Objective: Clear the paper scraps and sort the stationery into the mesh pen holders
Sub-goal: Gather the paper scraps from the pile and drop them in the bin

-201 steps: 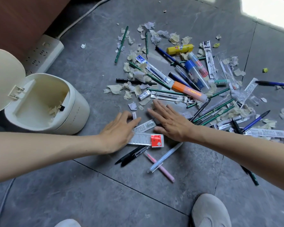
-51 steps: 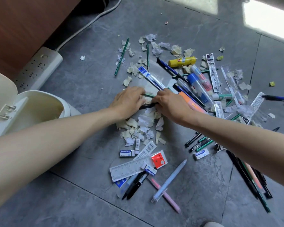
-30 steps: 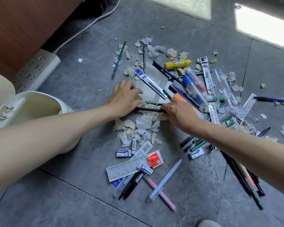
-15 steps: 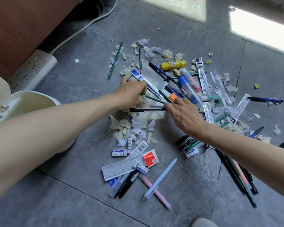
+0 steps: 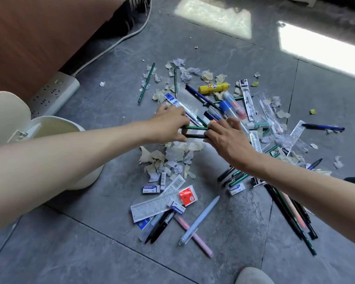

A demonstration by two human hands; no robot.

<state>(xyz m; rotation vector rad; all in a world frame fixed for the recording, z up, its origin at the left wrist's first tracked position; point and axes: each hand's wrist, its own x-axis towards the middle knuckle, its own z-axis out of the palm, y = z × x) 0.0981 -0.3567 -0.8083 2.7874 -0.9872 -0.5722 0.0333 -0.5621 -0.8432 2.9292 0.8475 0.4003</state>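
From the head camera, we are watching both hands working at the near edge of the stationery tangle. The left hand (image 5: 170, 126) is pinching, fingers curled narrow, one end each of a green pencil (image 5: 194, 128) and a black pen (image 5: 195, 136). The right hand (image 5: 228, 138) is curling its fingers over the opposite ends, so both sticks are bridging the gap between the fingertips.

A second or two ago these hands were lower, raking among the paper scraps (image 5: 168, 158). Now that heap is lying gathered just below the fingers, towards us, and the hands are lifting writing tools off its far edge. We are reading this as parting stationery from paper, so the heap can go into the bin (image 5: 49, 120) in one scoop. The mesh pen holders are not showing anywhere, so sorting seems hardly begun.

Beyond the fingertips, more pens, a yellow glue stick (image 5: 213, 88) and loose scraps are lying scattered. Below the heap a clear ruler (image 5: 154, 206) is lying. Everything is resting on grey floor tiles (image 5: 90, 242). Left of the left fingers the open cream bin is standing, with a white power strip (image 5: 53, 93) behind it.
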